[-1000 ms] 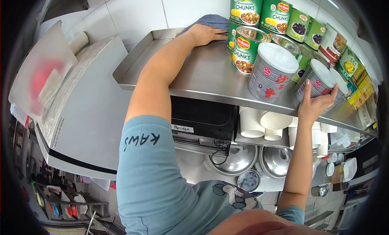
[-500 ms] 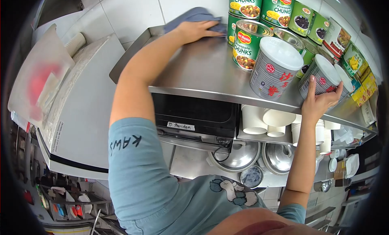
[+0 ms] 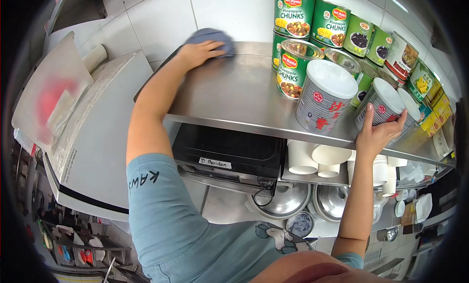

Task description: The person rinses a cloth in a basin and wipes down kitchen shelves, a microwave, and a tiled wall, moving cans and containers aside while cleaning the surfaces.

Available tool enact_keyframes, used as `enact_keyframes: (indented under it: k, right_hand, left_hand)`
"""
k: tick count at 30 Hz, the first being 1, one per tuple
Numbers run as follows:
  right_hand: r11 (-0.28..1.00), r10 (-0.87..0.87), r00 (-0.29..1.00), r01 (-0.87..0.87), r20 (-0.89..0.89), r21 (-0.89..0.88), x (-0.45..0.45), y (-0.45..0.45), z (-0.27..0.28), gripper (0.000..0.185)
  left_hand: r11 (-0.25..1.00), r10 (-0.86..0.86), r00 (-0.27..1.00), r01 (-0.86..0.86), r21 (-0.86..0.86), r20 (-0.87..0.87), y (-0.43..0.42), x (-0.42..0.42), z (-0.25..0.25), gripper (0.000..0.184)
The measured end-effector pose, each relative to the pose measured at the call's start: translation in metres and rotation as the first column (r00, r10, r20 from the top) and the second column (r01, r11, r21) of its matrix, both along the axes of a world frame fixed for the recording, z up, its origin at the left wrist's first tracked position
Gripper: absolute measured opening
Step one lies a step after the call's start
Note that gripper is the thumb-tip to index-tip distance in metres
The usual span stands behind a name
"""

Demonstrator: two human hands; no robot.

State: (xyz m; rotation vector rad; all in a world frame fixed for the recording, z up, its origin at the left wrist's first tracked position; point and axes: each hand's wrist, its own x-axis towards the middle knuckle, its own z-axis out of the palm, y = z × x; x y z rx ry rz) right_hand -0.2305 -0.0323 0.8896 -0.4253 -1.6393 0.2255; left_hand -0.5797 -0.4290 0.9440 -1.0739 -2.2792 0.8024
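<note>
My left hand (image 3: 198, 54) presses a blue-grey cloth (image 3: 207, 36) against the back left corner of a steel shelf (image 3: 234, 95), fingers spread over it. With thumb and fingers apart on its front, my right hand (image 3: 376, 135) grips a grey ribbed can (image 3: 383, 103) with a white lid at the shelf's front edge. To the left of that hand stands a larger grey can (image 3: 326, 100) with red characters and a white lid. Behind it is a green pineapple can (image 3: 293, 70).
More pineapple cans (image 3: 293, 14) are stacked at the wall, beside smaller green cans (image 3: 359, 36) and yellow boxes (image 3: 435, 119). Below the shelf are a black oven (image 3: 227, 146), white paper cups (image 3: 302, 156) and lidded pots (image 3: 288, 200). A large white box (image 3: 97, 136) stands left.
My left hand has slid left along the back of the shelf with the cloth. My right hand stays at the grey can. The view has shifted slightly.
</note>
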Motion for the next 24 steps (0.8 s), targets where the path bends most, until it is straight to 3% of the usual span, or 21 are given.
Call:
enact_keyframes:
  k: [3,6,8,9,10,11,12,13,15,17,18,20,21,22,24]
  right_hand:
    - [1.000,0.029,1.000,-0.029,0.010,-0.001,0.003,0.003,-0.003,0.095]
    - [0.999,0.035,0.999,-0.035,0.011,0.024,0.002,0.006,-0.002,0.094]
    - [0.999,0.019,1.000,-0.019,0.003,0.028,0.000,0.008,-0.002,0.094]
    - [1.000,0.010,1.000,-0.010,0.006,0.022,0.000,0.008,-0.002,0.095]
    - [1.000,0.004,1.000,-0.004,0.014,0.016,0.000,0.007,-0.003,0.095]
    - [1.000,0.009,1.000,-0.009,0.023,0.010,0.000,0.005,-0.004,0.095]
    - [1.000,0.016,1.000,-0.016,0.017,-0.005,0.000,0.005,-0.004,0.095]
    - [1.000,0.022,1.000,-0.022,0.003,-0.020,-0.002,0.004,-0.002,0.095]
    - [1.000,0.023,1.000,-0.023,0.011,-0.019,-0.002,0.004,-0.003,0.095]
    - [1.000,0.015,1.000,-0.014,0.010,-0.021,-0.002,0.004,-0.002,0.096]
    - [0.999,0.022,1.000,-0.022,0.001,-0.032,-0.002,0.002,-0.001,0.096]
    - [0.998,0.032,0.999,-0.032,-0.001,-0.051,0.000,0.001,-0.002,0.096]
    - [0.999,0.026,1.000,-0.026,-0.003,-0.033,-0.001,0.002,-0.002,0.095]
    - [1.000,0.021,1.000,-0.021,-0.004,-0.013,-0.001,0.003,-0.002,0.095]
    - [1.000,0.016,1.000,-0.016,-0.002,-0.009,-0.001,0.003,-0.001,0.095]
  left_hand:
    - [0.946,-0.307,0.951,0.310,0.096,-0.041,0.081,-0.015,-0.013,0.055]
    - [0.955,-0.257,0.962,0.239,0.177,0.087,0.101,-0.002,0.003,0.053]
    - [0.866,-0.340,0.938,0.341,0.365,-0.069,0.071,-0.040,0.013,0.051]
    - [0.795,-0.303,0.949,0.299,0.528,-0.082,0.058,-0.047,0.032,0.048]
    - [0.696,-0.312,0.918,0.397,0.598,-0.245,0.045,-0.076,0.051,0.046]
    - [0.665,-0.153,0.905,0.391,0.636,-0.396,0.038,-0.077,0.073,0.045]
    - [0.643,-0.016,0.992,0.104,0.759,-0.122,0.034,-0.065,0.110,0.049]
    - [0.488,-0.084,0.873,0.456,0.744,-0.481,0.035,-0.081,0.119,0.042]
    - [0.649,0.102,0.893,0.275,0.710,-0.439,0.053,-0.077,0.130,0.046]
    - [0.732,-0.044,0.917,0.299,0.612,-0.395,0.072,-0.041,0.105,0.062]
    - [0.765,-0.091,0.852,0.391,0.512,-0.515,0.080,-0.040,0.078,0.055]
    - [0.857,-0.084,0.963,0.201,0.475,-0.256,0.074,-0.011,0.031,0.058]
    - [0.895,0.020,0.990,-0.081,0.439,0.140,0.066,0.012,0.018,0.061]
    - [0.895,0.024,0.990,-0.085,0.438,0.142,0.060,0.024,0.017,0.061]
    - [0.951,0.148,0.928,-0.228,0.210,0.341,0.049,0.040,0.024,0.066]
